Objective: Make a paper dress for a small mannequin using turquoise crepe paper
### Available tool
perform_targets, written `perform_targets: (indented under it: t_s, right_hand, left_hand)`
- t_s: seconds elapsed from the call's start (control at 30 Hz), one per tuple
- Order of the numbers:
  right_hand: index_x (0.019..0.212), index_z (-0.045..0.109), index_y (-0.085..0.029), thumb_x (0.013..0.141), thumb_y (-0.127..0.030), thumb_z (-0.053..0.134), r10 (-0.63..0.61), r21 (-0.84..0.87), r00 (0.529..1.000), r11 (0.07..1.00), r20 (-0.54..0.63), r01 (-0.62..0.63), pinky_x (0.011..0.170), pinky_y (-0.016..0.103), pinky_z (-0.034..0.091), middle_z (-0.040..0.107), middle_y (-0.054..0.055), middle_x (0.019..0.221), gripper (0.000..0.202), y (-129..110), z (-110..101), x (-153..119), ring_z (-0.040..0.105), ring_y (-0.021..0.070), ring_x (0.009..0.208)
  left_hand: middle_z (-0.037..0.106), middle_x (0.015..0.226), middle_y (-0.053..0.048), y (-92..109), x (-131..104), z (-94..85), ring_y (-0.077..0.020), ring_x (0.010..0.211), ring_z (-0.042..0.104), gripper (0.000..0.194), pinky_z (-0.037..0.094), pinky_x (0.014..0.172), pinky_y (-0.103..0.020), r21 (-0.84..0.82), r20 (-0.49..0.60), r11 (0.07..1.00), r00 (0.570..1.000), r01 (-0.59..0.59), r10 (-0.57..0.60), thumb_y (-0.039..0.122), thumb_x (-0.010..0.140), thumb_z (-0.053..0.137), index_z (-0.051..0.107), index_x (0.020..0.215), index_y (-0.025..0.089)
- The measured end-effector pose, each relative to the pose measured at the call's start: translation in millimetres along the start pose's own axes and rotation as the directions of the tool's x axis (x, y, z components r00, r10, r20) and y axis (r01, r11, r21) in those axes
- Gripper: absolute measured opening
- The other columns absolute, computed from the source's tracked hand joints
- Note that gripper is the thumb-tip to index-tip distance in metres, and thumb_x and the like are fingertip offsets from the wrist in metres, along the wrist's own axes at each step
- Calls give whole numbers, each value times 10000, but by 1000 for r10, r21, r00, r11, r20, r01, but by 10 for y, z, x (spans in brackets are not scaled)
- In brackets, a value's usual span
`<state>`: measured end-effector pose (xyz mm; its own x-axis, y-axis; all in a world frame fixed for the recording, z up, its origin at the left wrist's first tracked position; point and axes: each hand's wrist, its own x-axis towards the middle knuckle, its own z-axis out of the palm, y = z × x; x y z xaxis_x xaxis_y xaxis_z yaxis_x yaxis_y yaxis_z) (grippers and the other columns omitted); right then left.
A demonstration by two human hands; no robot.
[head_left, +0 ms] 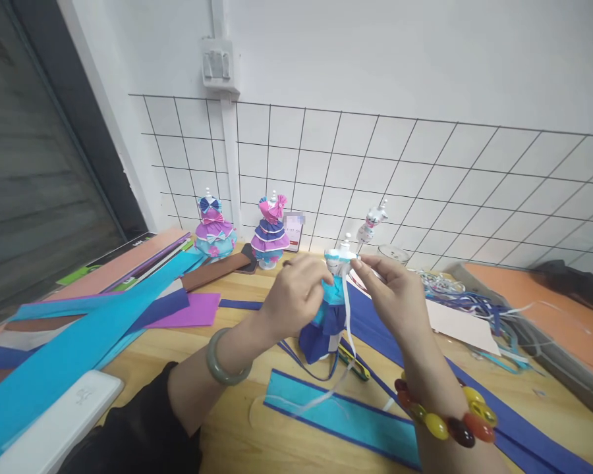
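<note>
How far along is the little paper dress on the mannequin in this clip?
Done: a blue ruffled skirt and turquoise bodice already sit on the mannequin. In hand: the left hand steadies the figure while the right hand pinches a white ribbon at the neck. Left: the ribbon hangs loose and untrimmed; two finished dresses show bows that this one lacks.

The left hand (296, 296) is covering the waist of the small dress form (329, 309), and its fingertips are hiding behind the bodice. The right hand (398, 296) is masking whatever it is pinching at the neck. The phone screen (293, 230) by the wall is showing blurred. The turquoise paper strip (54, 368) is running off the left edge.
</note>
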<state>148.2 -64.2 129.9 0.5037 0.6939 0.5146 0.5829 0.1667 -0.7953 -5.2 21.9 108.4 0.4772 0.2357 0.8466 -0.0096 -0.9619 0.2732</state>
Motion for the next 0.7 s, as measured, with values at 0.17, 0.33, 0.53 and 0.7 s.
perform_targets:
  t_s: [0.17, 0.33, 0.53, 0.7]
  right_hand:
    - [901, 745, -178, 804, -437, 651, -49, -8, 999, 999, 18, 49, 726, 334, 533, 760, 75, 892, 292, -32, 32, -35, 692, 227, 835]
    - [937, 757, -190, 818, -422, 645, -104, -40, 994, 994, 42, 106, 746, 337, 544, 767, 77, 920, 284, -75, 50, -82, 699, 232, 861]
    - [1032, 759, -209, 846, -416, 621, -101, 9, 989, 995, 106, 100, 765, 349, 550, 751, 67, 1061, 311, -107, 65, -130, 697, 252, 933]
    - [1135, 719, -225, 869, -439, 581, -87, 68, 989, 995, 120, 79, 792, 359, 543, 738, 51, 1095, 369, -138, 122, -183, 666, 266, 1026]
  left_hand:
    - [617, 1193, -94, -48, 20, 56, -211, 1131, 575, 414, 459, 957, -382, -312, -57, 865, 901, 394, -431, 265, 815, 655, 515, 1199, 199]
    - [652, 1162, -108, -111, 18, 125, -210, 1077, 625, 339, 484, 958, -378, -563, 79, 689, 859, 457, -506, 293, 807, 665, 577, 1109, 167]
    - [665, 997, -70, -53, 16, 92, -168, 951, 648, 221, 526, 872, -317, -519, -40, 777, 897, 357, -440, 233, 794, 661, 581, 988, 165]
    - [636, 957, -51, -13, 9, 18, -149, 888, 621, 184, 528, 816, -300, -285, -140, 928, 947, 239, -287, 186, 808, 624, 580, 986, 178]
